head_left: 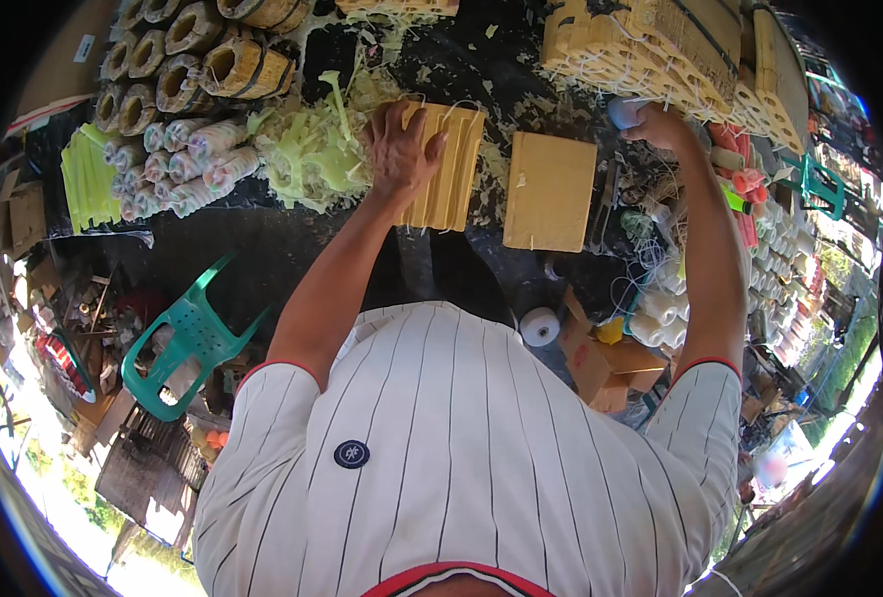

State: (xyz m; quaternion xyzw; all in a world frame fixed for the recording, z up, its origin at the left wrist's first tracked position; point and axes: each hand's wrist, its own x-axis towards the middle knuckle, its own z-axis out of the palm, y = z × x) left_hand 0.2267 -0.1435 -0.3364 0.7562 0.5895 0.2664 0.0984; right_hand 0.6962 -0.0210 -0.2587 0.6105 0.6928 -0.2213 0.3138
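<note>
Shavings [312,149], pale green, lie heaped at the far left in the head view, the only one, just beside a grooved tan block [453,164] set in front of the person. The left hand [399,149] rests on the block's left side, fingers spread wide rather than wrapped round it, probably to steady it on the dark table [451,65]. A plain tan block [551,194] lies flat to the right, apart from the grooved one and within easy reach of either hand.

The right hand [658,127] reaches far right with a narrow grip on a rounded blue object [623,112]; what it is, I cannot tell. It sits at the near side of a stack of perforated tan pieces [650,50]. Hollow tubes [272,72] and wrapped bundles [188,159] are piled at the far left, seemingly to leave working room between the piles.
</note>
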